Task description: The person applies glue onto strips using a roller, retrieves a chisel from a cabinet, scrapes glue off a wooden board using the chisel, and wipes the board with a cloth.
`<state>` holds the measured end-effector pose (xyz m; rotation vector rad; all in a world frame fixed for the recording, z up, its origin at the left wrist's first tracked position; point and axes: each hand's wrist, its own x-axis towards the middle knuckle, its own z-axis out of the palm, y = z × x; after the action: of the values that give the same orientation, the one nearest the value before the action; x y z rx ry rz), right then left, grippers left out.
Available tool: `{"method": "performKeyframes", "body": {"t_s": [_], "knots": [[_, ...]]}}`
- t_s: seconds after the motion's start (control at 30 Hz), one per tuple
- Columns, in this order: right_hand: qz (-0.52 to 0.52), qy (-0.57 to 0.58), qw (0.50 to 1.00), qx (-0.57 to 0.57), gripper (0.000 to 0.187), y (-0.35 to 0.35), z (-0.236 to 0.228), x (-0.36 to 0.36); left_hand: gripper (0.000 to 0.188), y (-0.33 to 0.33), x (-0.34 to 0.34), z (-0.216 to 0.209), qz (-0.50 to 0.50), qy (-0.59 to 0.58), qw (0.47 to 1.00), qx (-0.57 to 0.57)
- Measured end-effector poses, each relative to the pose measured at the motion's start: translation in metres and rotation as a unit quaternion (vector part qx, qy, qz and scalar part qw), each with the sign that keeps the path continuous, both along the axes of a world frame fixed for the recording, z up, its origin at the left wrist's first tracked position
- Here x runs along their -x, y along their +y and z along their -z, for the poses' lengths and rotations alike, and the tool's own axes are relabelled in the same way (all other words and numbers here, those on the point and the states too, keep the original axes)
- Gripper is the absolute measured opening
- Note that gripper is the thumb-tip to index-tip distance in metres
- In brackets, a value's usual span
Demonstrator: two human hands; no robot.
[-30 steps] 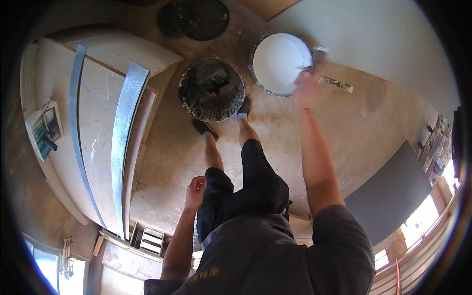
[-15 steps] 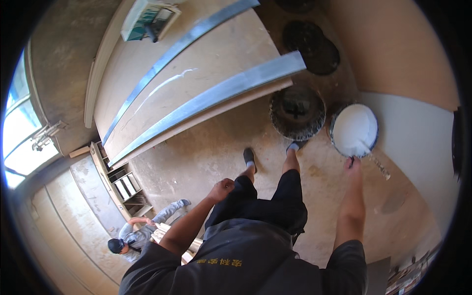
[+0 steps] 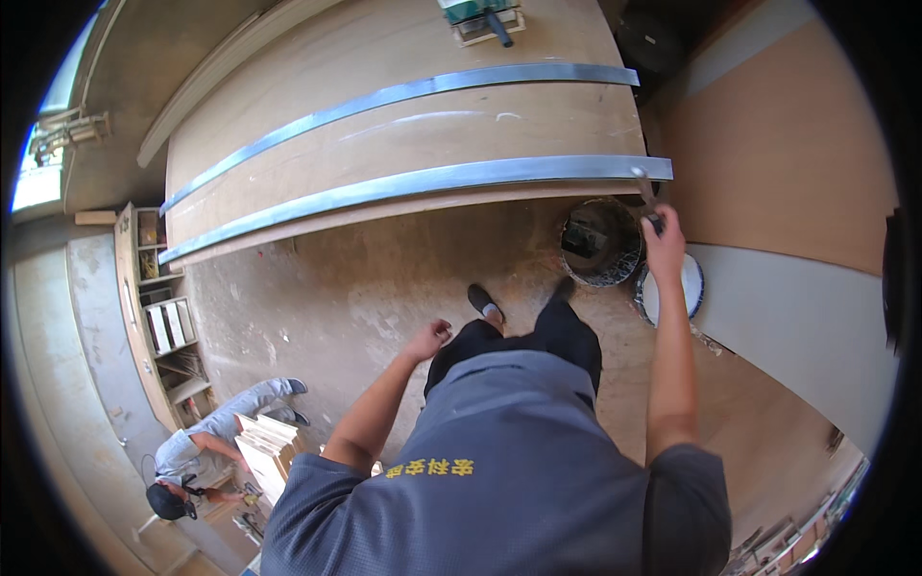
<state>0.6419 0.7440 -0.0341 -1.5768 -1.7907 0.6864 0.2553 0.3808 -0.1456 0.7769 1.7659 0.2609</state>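
My right hand (image 3: 663, 242) grips a dark-handled tool with a whitish, coated end (image 3: 642, 182), too small to name exactly. Its end hangs over the right tip of the near grey metal strip (image 3: 423, 182). That strip runs along the front edge of a large wooden board (image 3: 336, 152), and a second metal strip (image 3: 394, 93) lies farther back. Below my right forearm, partly hidden by it, stands a bucket of white paste (image 3: 691, 288). My left hand (image 3: 428, 340) hangs by my thigh, fingers curled, with nothing visible in it.
A dark, paste-crusted bucket (image 3: 615, 257) stands under the board's right end. A green and white box-like item with a dark handle (image 3: 483, 21) lies at the board's back. Shelves (image 3: 165, 317) stand at left, where a co-worker (image 3: 206, 442) bends beside stacked boards (image 3: 269, 446).
My right hand has lifted the tool out of the white paste and carried it forward to the near strip's end. My view has turned, and the co-worker appears farther left.
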Motion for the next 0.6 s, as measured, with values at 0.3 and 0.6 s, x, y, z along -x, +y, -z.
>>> {"method": "performKeyframes", "body": {"t_s": [0.3, 0.6], "knots": [[-0.227, -0.149, 0.959, 0.079, 0.036, 0.096, 0.006, 0.195, 0.028, -0.072, 0.073, -0.034, -0.335, -0.012, 0.942, 0.013], [-0.366, -0.237, 0.888, 0.144, 0.045, 0.159, 0.073, 0.235, 0.02, -0.127, 0.023, -0.071, -0.48, -0.023, 0.874, 0.069]]}}
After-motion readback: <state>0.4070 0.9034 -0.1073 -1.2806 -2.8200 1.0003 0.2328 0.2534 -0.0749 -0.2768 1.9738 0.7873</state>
